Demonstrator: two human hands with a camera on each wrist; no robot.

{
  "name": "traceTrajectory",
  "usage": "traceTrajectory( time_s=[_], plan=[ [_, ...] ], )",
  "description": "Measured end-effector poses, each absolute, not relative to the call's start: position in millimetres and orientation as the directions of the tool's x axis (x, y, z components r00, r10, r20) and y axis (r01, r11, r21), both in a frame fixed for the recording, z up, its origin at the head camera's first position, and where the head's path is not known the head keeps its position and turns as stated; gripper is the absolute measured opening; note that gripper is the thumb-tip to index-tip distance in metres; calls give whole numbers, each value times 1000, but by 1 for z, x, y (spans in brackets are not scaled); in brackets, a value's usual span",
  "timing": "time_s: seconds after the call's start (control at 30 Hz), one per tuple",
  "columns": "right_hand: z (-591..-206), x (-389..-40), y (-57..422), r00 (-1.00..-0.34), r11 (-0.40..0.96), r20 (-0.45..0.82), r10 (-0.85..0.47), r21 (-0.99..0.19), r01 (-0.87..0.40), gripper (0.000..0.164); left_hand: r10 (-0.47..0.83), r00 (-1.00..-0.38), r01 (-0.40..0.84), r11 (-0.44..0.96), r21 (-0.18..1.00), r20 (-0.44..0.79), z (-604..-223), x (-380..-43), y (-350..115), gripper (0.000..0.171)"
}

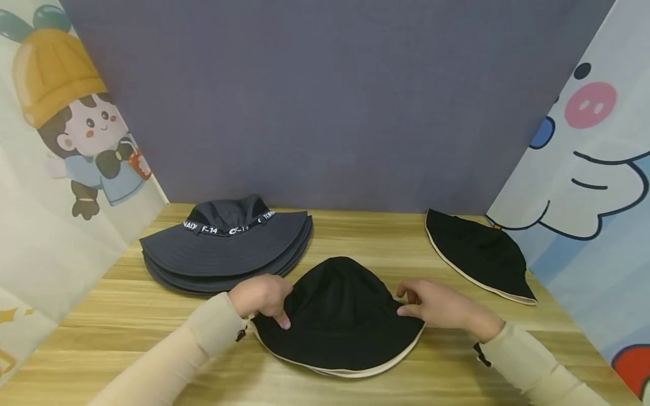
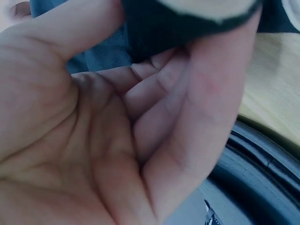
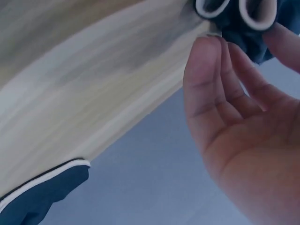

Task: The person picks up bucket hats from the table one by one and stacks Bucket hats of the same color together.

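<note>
A black bucket hat (image 1: 345, 316) with a cream-edged brim sits crown up on the wooden table, nearest the person. Its front brim shows a doubled pale edge, as of stacked hats. My left hand (image 1: 264, 299) pinches the left side of the brim, thumb on top; in the left wrist view the black cloth (image 2: 159, 33) lies between thumb and fingers. At the right side, my right hand (image 1: 442, 307) holds the brim with thumb and bent fingers. The right wrist view shows two curled, cream-edged brim folds (image 3: 260, 21) at the fingertips.
A stack of dark grey brimmed hats (image 1: 228, 248) with a lettered band stands at the back left, close to my left hand. Another black bucket hat (image 1: 477, 256) lies at the back right. A grey panel (image 1: 325, 107) and printed side walls (image 1: 599, 186) enclose the table (image 1: 365, 234).
</note>
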State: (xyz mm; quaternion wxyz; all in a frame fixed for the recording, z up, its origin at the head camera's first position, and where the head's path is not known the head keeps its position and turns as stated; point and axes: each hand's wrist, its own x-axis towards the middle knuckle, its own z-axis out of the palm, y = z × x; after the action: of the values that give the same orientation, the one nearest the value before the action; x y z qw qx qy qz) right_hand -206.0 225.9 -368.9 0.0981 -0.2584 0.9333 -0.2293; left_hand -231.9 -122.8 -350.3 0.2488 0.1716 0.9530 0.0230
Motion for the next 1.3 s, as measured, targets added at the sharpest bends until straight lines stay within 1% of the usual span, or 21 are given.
traceTrajectory(
  time_s=[0.13, 0.23, 0.33, 0.47, 0.6, 0.73, 0.9, 1.07, 1.3],
  plan=[
    [-364, -210, 234, -871, 783, -46, -489, -463, -415, 29, 328, -800, 260, 944, 203, -502, -350, -236, -124, 51],
    [-359, -214, 240, -893, 815, -3, -450, -410, -409, 27, 330, -784, 227, 941, 251, -526, -351, -240, -127, 50],
    [-352, -222, 248, -913, 851, 30, -407, -352, -391, 28, 338, -778, 220, 936, 275, -530, -353, -241, -131, 53],
    [-345, -230, 258, -942, 894, 76, -327, -298, -335, 31, 345, -781, 223, 932, 284, -521, -354, -240, -133, 53],
    [-343, -234, 267, -961, 924, 115, -252, -265, -275, 40, 353, -771, 224, 929, 293, -530, -355, -241, -134, 48],
    [-343, -238, 277, -968, 941, 140, -208, -240, -237, 48, 359, -762, 230, 928, 294, -538, -355, -242, -134, 46],
    [-344, -246, 294, -970, 964, 171, -174, -172, -203, 49, 365, -757, 235, 926, 296, -542, -356, -243, -135, 45],
    [-345, -254, 314, -976, 978, 175, -133, -135, -157, 53, 367, -754, 229, 924, 306, -545, -356, -243, -135, 48],
    [-352, -264, 339, -988, 991, 140, -59, -114, -75, 67, 357, -740, 212, 928, 306, -569, -356, -244, -135, 48]
  ],
)
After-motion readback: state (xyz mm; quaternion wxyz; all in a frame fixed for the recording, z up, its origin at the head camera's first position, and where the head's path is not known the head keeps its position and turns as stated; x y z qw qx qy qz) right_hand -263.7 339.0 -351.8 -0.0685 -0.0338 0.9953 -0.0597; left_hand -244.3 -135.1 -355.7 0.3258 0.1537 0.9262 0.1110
